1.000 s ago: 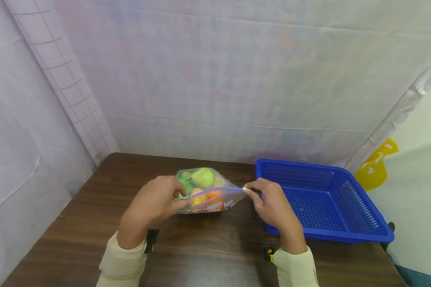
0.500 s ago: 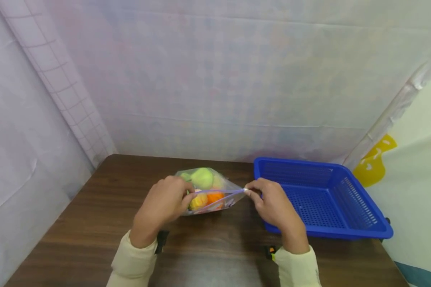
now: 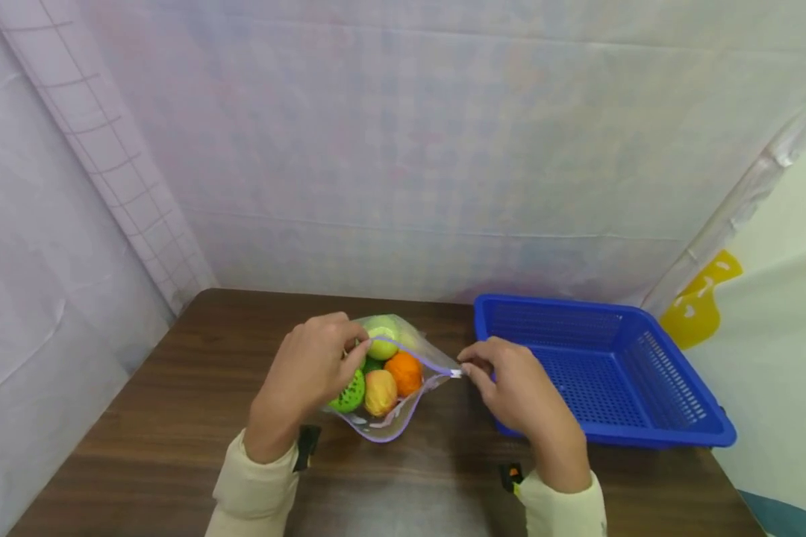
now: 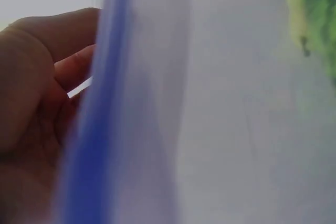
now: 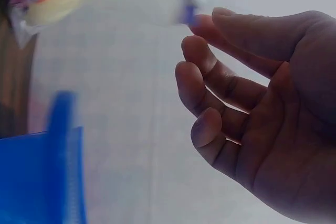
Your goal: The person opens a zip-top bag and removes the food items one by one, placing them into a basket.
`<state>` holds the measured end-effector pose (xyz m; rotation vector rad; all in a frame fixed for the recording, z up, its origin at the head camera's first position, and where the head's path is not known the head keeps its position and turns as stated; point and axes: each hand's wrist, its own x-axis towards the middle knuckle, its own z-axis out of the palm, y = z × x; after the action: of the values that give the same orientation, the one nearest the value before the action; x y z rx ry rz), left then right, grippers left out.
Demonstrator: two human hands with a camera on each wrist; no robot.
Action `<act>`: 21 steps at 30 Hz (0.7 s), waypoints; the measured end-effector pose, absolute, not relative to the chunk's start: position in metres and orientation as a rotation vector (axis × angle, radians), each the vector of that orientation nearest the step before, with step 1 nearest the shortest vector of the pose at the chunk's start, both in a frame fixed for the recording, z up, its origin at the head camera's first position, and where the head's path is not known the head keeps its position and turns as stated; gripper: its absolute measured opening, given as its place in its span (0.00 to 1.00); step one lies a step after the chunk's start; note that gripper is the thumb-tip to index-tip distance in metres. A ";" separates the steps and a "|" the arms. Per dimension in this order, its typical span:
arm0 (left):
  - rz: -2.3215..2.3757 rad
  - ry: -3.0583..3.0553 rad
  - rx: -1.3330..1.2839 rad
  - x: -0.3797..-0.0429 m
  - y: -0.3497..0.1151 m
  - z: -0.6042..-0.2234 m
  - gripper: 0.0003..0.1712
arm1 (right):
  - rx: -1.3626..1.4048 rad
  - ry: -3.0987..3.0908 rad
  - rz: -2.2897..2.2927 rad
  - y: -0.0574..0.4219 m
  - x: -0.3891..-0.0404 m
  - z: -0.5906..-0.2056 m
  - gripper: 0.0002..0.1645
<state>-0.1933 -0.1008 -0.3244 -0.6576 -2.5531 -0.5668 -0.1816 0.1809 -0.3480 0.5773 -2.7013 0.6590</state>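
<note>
A clear zip bag (image 3: pixel 389 431) with a purple seal stands on the table, its mouth gaping. Inside are an orange fruit (image 3: pixel 404 373), a yellow-red fruit (image 3: pixel 380 394), a pale green fruit (image 3: pixel 384 339) and a bright green piece with dark dots (image 3: pixel 350 393). My left hand (image 3: pixel 312 369) pinches the bag's far rim at the left; the blue-purple seal strip (image 4: pixel 100 129) crosses the left wrist view. My right hand (image 3: pixel 510 388) is by the white slider (image 3: pixel 456 373) at the bag's right corner, its fingers loosely bent with nothing between them in the right wrist view.
A blue plastic basket (image 3: pixel 594 380) stands to the right, close behind my right hand. The dark wooden table (image 3: pixel 175 418) ends against a pale cloth wall (image 3: pixel 403 149) at the back. Another cloth hangs at the left.
The bag's mouth has opened wide as its near rim dropped forward. My left hand has moved slightly right and up along the rim. My right fingers have come off the slider, which sits lower.
</note>
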 end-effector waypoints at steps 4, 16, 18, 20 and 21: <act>-0.573 -2.489 -0.666 -0.191 -0.098 -0.322 0.04 | 0.643 -2.614 0.687 0.173 -0.162 -0.335 0.05; -0.551 -2.379 -0.686 -0.189 -0.091 -0.322 0.04 | 1.012 -2.483 0.511 0.098 -0.146 -0.349 0.13; -0.549 -2.364 -0.695 -0.189 -0.091 -0.323 0.04 | 1.000 -2.523 0.441 0.088 -0.151 -0.360 0.15; -0.549 -2.359 -0.699 -0.188 -0.091 -0.324 0.04 | 0.970 -2.570 0.377 0.081 -0.155 -0.369 0.17; -0.550 -2.359 -0.701 -0.188 -0.091 -0.324 0.04 | 0.952 -2.591 0.348 0.078 -0.157 -0.374 0.18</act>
<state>-0.1879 -0.0905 -0.3240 -0.7007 -2.3588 -0.5503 -0.1573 0.0783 -0.3738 0.9518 -2.5909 0.3477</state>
